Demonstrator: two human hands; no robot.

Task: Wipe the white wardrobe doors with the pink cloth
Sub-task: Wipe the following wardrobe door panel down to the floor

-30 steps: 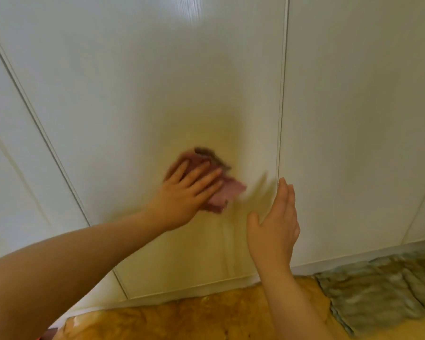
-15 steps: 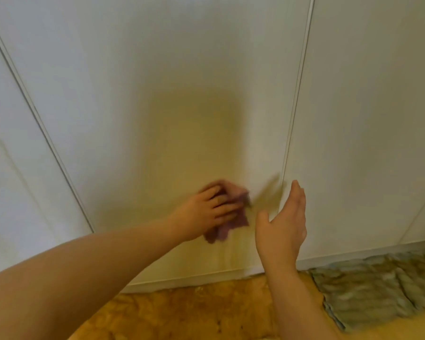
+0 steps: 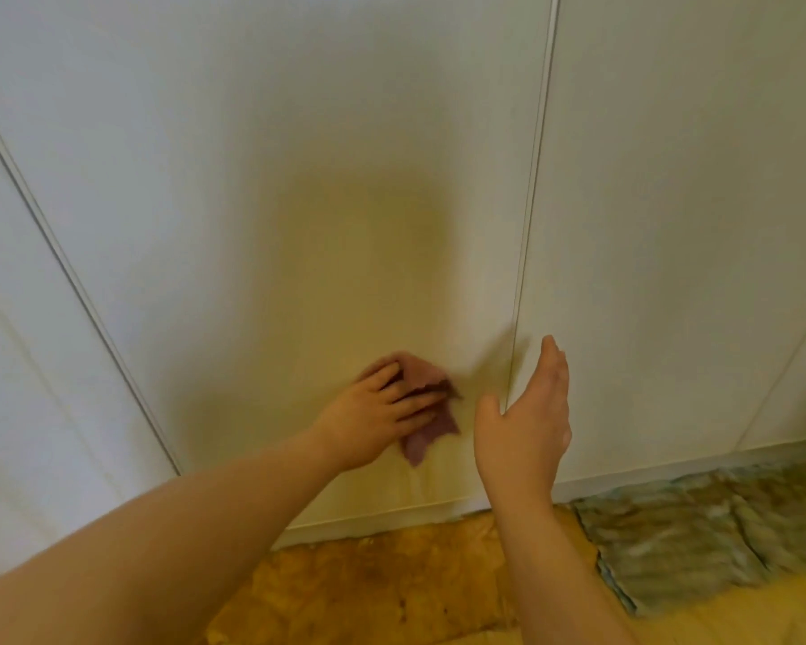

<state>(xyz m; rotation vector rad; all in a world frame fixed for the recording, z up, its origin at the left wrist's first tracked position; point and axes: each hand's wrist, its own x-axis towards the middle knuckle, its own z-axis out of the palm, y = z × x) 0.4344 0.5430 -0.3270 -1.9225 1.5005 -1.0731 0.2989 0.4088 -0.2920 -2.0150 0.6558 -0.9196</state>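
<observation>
White wardrobe doors fill the view. Low on the middle door (image 3: 322, 179), my left hand (image 3: 373, 421) presses the crumpled pink cloth (image 3: 426, 435) flat against the panel with fingers spread over it; parts of the cloth stick out above and below the fingers. My right hand (image 3: 526, 421) hovers open and edge-on with straight fingers, just in front of the seam (image 3: 531, 179) between the middle door and the right door (image 3: 671, 225). Whether it touches the door I cannot tell.
Another white door (image 3: 19, 365) stands at the left. Below the doors lie a yellow-brown patterned floor covering (image 3: 392, 588) and a grey-green rug (image 3: 694, 528) at the right.
My left hand has slid the cloth down the middle door toward its bottom edge. My right hand has stayed by the seam.
</observation>
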